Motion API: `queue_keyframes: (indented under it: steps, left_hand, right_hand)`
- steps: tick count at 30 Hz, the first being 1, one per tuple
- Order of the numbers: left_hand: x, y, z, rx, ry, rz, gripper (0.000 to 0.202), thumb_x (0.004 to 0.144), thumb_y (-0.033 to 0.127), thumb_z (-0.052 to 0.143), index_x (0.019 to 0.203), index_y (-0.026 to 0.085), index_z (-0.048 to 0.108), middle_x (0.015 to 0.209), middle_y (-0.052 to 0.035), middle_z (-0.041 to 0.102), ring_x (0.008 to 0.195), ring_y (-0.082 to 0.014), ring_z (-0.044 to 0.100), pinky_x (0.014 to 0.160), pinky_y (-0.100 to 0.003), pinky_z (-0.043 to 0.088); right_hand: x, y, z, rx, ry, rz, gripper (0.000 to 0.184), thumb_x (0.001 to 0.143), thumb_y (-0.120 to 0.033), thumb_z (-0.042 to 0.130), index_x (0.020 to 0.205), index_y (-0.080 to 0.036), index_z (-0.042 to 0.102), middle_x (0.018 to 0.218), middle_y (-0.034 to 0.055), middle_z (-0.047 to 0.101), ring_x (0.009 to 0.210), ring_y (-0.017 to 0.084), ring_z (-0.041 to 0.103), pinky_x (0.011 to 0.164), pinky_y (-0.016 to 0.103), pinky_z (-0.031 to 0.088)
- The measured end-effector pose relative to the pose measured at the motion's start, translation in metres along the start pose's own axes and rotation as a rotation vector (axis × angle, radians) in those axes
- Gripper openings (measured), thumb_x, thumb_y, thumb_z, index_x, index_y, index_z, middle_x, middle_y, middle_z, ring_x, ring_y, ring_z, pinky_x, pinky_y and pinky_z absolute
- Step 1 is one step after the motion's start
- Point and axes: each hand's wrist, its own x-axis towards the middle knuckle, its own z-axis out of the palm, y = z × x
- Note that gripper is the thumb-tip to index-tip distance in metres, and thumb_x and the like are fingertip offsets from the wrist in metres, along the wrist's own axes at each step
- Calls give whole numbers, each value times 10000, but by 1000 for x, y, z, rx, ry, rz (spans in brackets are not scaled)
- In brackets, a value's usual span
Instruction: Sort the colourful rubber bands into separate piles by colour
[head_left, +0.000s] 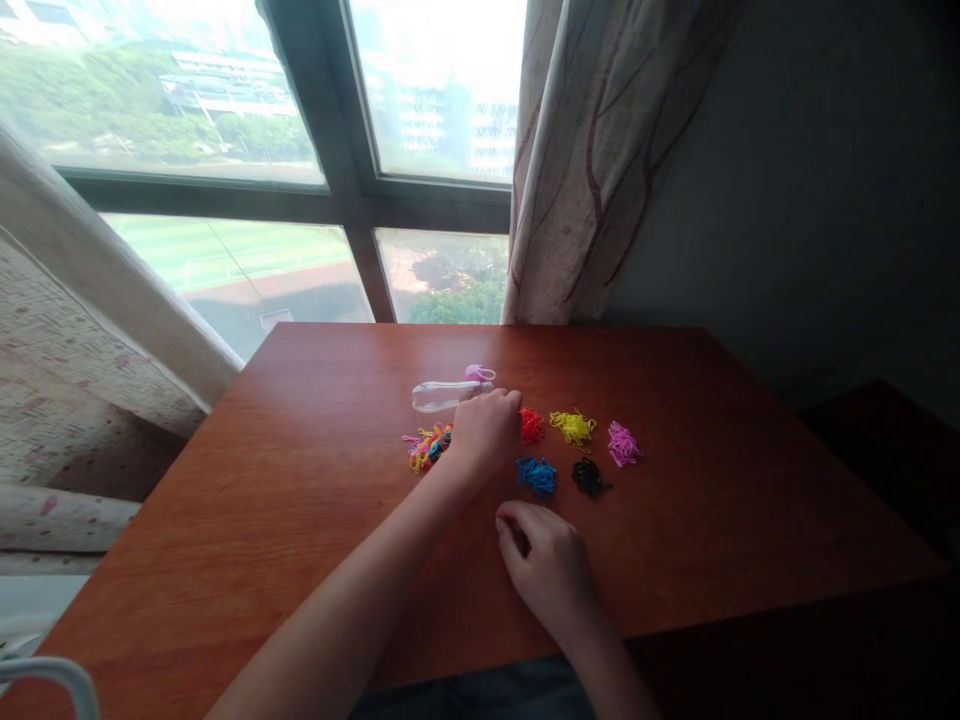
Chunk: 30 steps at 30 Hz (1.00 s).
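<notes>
My left hand (487, 432) reaches out over the table, its fingers curled closed beside a pile of small red rubber bands (532, 426). Whatever those fingers hold, if anything, is hidden behind the hand. Under its wrist side lies a mixed-colour heap of small bands (426, 448), partly covered. My right hand (546, 560) rests nearer the front, thumb and forefinger pressed together at the tips; I cannot make out anything between them. Just beyond it are a blue pile (537, 477) and a black pile (589, 477). Yellow bands (573, 428) and pink-purple bands (623, 444) lie farther right.
A clear plastic bottle-shaped container (439, 396) lies on its side behind my left hand, with a pink looped piece (480, 373) by its end. The brown wooden table (300, 480) stands against a window (442, 100) with curtains (577, 150). A white curved object (56, 672) is at lower left.
</notes>
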Motion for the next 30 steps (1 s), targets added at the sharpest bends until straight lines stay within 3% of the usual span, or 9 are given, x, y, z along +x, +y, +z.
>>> queue_keyframes:
  steps: [9,14,21,25,30]
  left_hand:
    - [-3,-7,5,12,-44,13,215,874,239,509,974,197,695,932,-109,736,798,-258,701,674,-322,474]
    - [-17,-14,-8,-33,-11,28,211,907,289,483,966,237,679,943,-54,738,828,-235,692,657,-296,454]
    - [-73,-46,-26,-175,89,-3,154,907,308,526,943,247,662,926,-1,723,822,-180,671,670,-256,428]
    - [-113,-66,-20,-276,140,-50,152,907,307,533,909,223,659,812,-1,696,708,-153,629,603,-239,401]
    - [-149,-80,-3,-320,133,-92,154,909,290,522,948,233,660,822,11,692,677,-138,617,625,-235,430]
  right_hand:
    - [0,-1,-1,3,-2,5,172,889,-153,487,847,-220,640,763,8,676,707,168,615,653,256,364]
    - [-2,-1,-1,-4,4,-6,175,894,-155,481,845,-222,635,756,6,673,704,166,614,657,254,368]
    - [0,-2,-2,-27,-21,2,162,901,-158,484,832,-223,615,751,-1,663,711,159,610,663,247,360]
    - [-1,-4,-2,-42,-28,13,155,903,-160,492,825,-225,608,744,-10,653,705,156,598,657,251,344]
    - [-1,-5,-1,-71,-21,4,161,905,-161,486,821,-224,609,750,-4,655,706,158,596,661,252,340]
